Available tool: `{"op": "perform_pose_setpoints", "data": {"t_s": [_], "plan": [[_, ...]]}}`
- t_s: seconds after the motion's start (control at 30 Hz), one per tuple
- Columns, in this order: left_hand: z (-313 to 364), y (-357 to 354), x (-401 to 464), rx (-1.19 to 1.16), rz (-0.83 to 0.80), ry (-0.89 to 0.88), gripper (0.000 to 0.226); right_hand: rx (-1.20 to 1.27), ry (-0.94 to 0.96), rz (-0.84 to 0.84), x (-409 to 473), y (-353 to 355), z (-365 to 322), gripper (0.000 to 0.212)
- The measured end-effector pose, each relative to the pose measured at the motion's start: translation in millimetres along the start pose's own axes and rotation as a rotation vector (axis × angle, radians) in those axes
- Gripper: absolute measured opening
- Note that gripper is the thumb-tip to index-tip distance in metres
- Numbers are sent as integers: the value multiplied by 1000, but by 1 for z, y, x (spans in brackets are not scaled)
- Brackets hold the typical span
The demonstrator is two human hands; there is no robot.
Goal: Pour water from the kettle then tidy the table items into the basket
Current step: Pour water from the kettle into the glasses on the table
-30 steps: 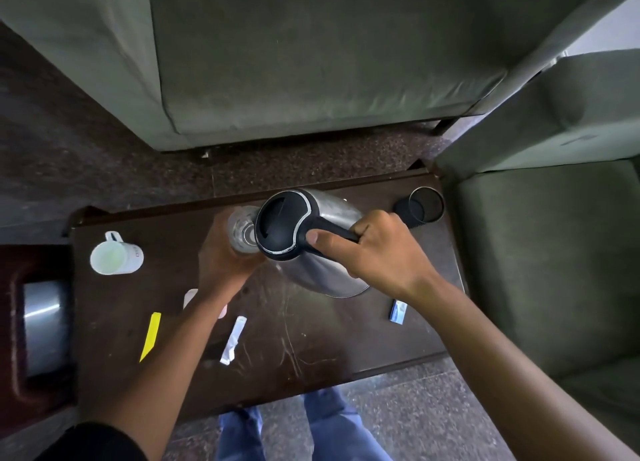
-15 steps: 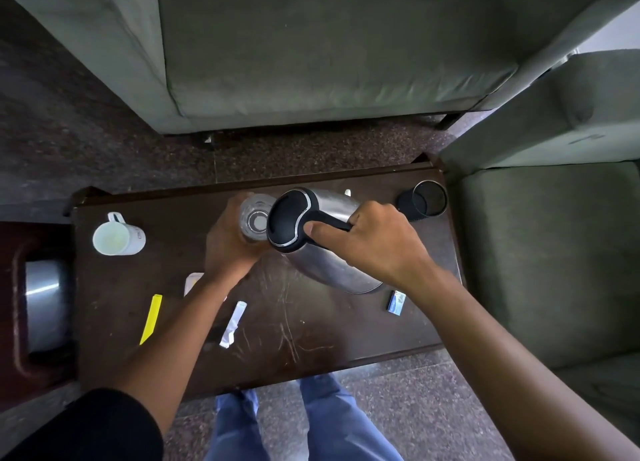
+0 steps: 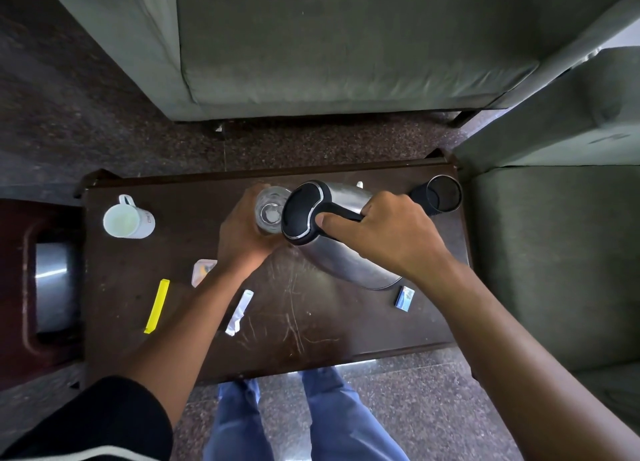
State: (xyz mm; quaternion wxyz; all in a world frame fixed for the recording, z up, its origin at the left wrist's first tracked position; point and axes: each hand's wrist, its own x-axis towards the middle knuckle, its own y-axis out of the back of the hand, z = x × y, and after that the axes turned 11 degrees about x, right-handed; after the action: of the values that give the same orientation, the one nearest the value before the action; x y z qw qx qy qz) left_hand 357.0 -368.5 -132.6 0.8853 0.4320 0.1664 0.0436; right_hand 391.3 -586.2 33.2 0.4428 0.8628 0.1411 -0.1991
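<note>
A steel kettle (image 3: 346, 252) with a black lid is tilted to the left over a clear glass (image 3: 270, 211) on the dark wooden table (image 3: 311, 322). My right hand (image 3: 381, 235) grips the kettle's black handle. My left hand (image 3: 239, 235) wraps around the glass, with the kettle's spout right at its rim. A black mesh basket (image 3: 440, 197) lies on its side at the table's far right corner. Loose on the table are a white mug (image 3: 128, 219), a yellow strip (image 3: 157, 304), a white sachet (image 3: 239, 311), a small packet (image 3: 202, 270) and a small blue box (image 3: 404, 297).
A green sofa (image 3: 346, 44) stands beyond the table and a green armchair (image 3: 554, 252) to its right. At the left is a reddish stand with a steel bowl (image 3: 52, 287). My legs in jeans (image 3: 294, 419) are below the near table edge.
The kettle and the glass in my hands have shifted slightly to the right and farther from me, and the kettle is tipped a little more toward the glass.
</note>
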Motion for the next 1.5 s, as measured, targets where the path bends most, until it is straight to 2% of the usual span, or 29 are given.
{"op": "perform_pose_setpoints", "data": {"t_s": [0.43, 0.93, 1.5], "plan": [[-16, -11, -1, -13, 43, -82, 73, -50, -5, 29, 0, -6, 5, 75], [-22, -19, 1, -13, 16, -67, 77, -72, 1, 61, 2, -15, 5, 71], [-23, -21, 2, -63, 60, -60, 82, -68, -30, 57, 6, -17, 5, 72]]}}
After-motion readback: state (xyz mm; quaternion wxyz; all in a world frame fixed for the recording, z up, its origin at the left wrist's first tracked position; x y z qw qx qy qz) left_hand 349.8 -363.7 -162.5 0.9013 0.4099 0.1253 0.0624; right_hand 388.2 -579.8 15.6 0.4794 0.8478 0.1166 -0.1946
